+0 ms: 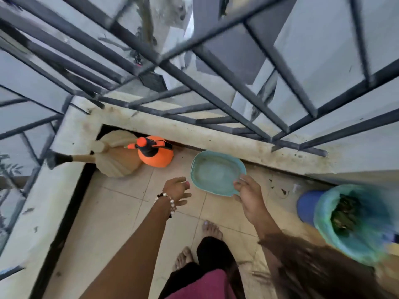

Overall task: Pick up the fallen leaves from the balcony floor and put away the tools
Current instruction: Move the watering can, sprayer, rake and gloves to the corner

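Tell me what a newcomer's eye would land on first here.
The orange sprayer stands out, tucked under the ledge in the far corner beside a broom. Next comes the teal tray, pinched at its near rim by the right hand, with the left hand open beside it. At right, a green-lined bin holds leaves.

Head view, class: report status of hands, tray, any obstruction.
Right hand pinching teal tray rim. Left hand open, empty. Orange sprayer beside tray, not blocking.
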Motion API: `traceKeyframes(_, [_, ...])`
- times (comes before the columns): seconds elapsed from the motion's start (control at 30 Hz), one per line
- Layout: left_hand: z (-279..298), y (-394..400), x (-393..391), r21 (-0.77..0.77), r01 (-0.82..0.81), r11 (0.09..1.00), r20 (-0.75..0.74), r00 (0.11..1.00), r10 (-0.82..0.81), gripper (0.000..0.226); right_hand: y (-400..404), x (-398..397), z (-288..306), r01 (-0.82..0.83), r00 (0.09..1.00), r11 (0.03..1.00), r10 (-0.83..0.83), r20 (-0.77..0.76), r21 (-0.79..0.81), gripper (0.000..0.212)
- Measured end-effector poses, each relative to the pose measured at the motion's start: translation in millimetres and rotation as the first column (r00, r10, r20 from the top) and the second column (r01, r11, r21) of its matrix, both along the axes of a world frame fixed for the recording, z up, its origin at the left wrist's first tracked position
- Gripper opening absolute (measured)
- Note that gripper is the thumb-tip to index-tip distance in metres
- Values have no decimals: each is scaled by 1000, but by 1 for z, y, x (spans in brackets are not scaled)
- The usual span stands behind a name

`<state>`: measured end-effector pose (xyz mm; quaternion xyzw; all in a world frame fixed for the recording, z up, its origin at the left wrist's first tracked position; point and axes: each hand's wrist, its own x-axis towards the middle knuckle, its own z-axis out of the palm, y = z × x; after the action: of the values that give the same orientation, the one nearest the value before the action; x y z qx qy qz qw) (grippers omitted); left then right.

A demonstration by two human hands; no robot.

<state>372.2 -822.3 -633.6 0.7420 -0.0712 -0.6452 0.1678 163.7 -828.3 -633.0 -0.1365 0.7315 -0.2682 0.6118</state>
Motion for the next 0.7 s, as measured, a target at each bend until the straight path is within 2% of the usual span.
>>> traceKeyframes(0.13, [96,15,10,-75,144,987,172,977,-129,28,-3,24,107,-231,970,971,225,-93,-56,28])
traceKeyframes(0.27, [181,48,27,-146,286,947,399,893,-208,24,1,56,206,-532,832,838,489,-261,-125,27])
traceKeyframes(0.37, [245,77,36,-178,311,933,536,826,-173,28,12,78,272,-732,655,652,597,-463,-196,25])
traceKeyframes(0.53, [330,134,53,-118,380,917,724,665,-182,34,42,125,342,-916,400,319,670,-626,-244,26])
traceKeyframes(0.63, [360,180,72,-81,290,953,793,598,-115,37,65,165,368,-973,217,88,669,-711,-214,25])
traceKeyframes(0.7, [373,216,87,-70,203,977,819,570,-60,39,84,194,377,-985,67,-79,645,-761,-153,31])
